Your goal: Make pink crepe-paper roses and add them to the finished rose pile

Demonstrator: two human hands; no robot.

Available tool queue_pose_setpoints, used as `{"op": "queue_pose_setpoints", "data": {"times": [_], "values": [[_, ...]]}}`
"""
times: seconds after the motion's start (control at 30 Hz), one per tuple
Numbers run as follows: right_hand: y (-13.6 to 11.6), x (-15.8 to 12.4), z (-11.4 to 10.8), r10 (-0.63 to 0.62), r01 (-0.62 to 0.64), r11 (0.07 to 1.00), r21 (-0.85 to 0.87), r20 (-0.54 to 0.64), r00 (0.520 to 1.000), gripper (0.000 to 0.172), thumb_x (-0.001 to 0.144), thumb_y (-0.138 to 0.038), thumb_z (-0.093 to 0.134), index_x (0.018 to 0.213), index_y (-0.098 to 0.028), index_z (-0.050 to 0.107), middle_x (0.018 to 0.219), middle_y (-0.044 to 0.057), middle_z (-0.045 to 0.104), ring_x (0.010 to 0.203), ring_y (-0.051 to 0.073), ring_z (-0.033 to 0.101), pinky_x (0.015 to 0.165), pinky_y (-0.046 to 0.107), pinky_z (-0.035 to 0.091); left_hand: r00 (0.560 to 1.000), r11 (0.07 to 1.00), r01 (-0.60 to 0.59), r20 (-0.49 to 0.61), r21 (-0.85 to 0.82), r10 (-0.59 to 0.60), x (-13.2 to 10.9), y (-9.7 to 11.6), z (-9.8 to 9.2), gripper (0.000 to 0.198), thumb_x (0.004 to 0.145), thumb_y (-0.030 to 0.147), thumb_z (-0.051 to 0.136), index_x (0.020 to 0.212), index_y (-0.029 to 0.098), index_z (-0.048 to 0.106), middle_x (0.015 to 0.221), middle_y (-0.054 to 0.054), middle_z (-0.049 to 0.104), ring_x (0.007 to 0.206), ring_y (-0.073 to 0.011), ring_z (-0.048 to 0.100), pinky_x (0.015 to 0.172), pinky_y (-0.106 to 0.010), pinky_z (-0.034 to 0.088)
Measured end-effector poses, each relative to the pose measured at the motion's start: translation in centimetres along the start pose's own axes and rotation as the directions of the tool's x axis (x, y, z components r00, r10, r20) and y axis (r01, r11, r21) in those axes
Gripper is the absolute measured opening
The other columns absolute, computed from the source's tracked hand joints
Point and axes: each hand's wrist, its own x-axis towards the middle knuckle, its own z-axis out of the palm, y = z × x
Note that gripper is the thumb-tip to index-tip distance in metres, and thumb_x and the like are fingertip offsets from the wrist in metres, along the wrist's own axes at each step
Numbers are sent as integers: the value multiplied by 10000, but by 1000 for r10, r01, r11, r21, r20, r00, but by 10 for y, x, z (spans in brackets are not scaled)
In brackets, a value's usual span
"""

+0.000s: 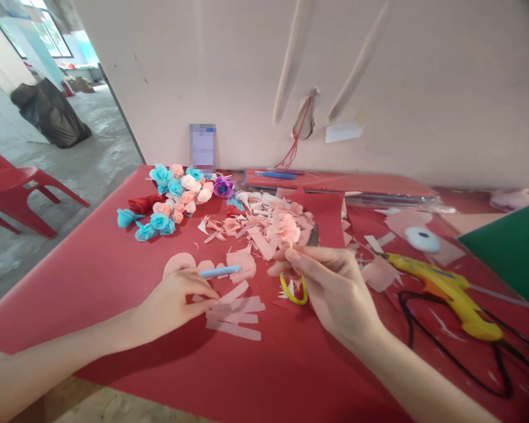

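Note:
My left hand (pixel 180 294) rests on the red table cover (pixel 97 276), fingers pinched over a pink paper strip (pixel 235 305) among several cut strips. A light-blue stick (pixel 220 271) lies just above its fingertips. My right hand (pixel 330 282) is closed over yellow-handled scissors (pixel 294 291), of which only the yellow loop shows. Ahead of both hands lies a heap of pink paper scraps (pixel 268 226) and a few rounded pink petal shapes (pixel 180 262).
Finished paper roses (pixel 176 197) in blue, pink, red and purple cluster at the back left. A yellow glue gun (pixel 449 294) with a black cord lies at the right, near a white tape roll (pixel 422 239) and green sheet (pixel 511 252). A red chair (pixel 13 188) stands left.

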Motion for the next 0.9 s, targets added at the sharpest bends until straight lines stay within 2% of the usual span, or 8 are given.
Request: {"op": "queue_pose_setpoints", "data": {"times": [0.1, 0.2, 0.27, 0.4, 0.57, 0.7, 0.8, 0.9], "values": [[0, -1, 2, 29, -29, 1000, 2, 70, 997, 129, 720, -316, 647, 640, -263, 732, 619, 18, 707, 585, 143, 627, 611, 269, 488, 991, 991, 81, -96, -109, -92, 3, 9, -7, 198, 803, 291, 530, 728, 194, 686, 697, -26, 678, 664, -154, 577, 645, -272, 445], [-1, -5, 5, 81, -89, 995, 42, 166, 983, 126, 747, -326, 628, 737, -263, 736, 621, 14, 704, 638, 152, 645, 644, 267, 501, 961, 922, 146, -170, -358, -218, 12, 22, -17, 153, 766, 287, 567, 742, 180, 673, 731, -19, 656, 678, -146, 581, 634, -253, 454], [-1, -8, 7, 110, -125, 991, 56, 218, 970, 136, 769, -324, 610, 776, -265, 733, 654, 13, 706, 632, 140, 628, 595, 243, 493, 950, 878, 118, -205, -463, -235, 21, 30, -24, 122, 760, 264, 571, 748, 181, 660, 739, -5, 643, 680, -132, 572, 650, -247, 446], [-3, -14, 10, 106, -110, 994, -2, 259, 960, 177, 805, -311, 576, 753, -257, 735, 658, 5, 691, 586, 108, 566, 574, 216, 448, 957, 839, -19, -253, -543, -142, 38, 45, -33, 86, 735, 215, 575, 742, 180, 654, 729, 2, 616, 697, -131, 549, 685, -267, 430], [-6, -15, 12, 89, -87, 996, -17, 215, 973, 226, 792, -330, 586, 651, -227, 729, 584, -4, 660, 547, 95, 521, 555, 199, 414, 984, 839, -73, -178, -540, -29, 47, 59, -31, 120, 723, 174, 547, 650, 154, 640, 682, -18, 586, 733, -160, 517, 723, -308, 402], [-5, -14, 12, 104, -108, 994, 6, 198, 975, 235, 787, -324, 593, 624, -213, 721, 592, -2, 654, 560, 91, 512, 558, 192, 403, 990, 790, -80, -143, -607, -10, 46, 61, -29, 126, 751, 189, 551, 704, 156, 663, 697, -22, 585, 755, -161, 506, 716, -299, 395], [-3, -14, 12, 138, -159, 983, 88, 211, 968, 198, 768, -331, 612, 642, -224, 720, 566, -9, 643, 546, 94, 506, 543, 202, 400, 997, 725, -68, -76, -685, 21, 45, 54, -30, 176, 786, 192, 523, 695, 157, 669, 672, -22, 576, 736, -153, 503, 708, -294, 402], [-4, -14, 13, 148, -198, 964, 180, 257, 955, 171, 757, -325, 622, 646, -238, 719, 550, -12, 640, 578, 113, 528, 614, 233, 414, 993, 597, -69, 1, -800, 116, 46, 46, -31, 234, 802, 160, 482, 698, 171, 691, 681, -25, 591, 744, -155, 532, 734, -310, 428]]}}
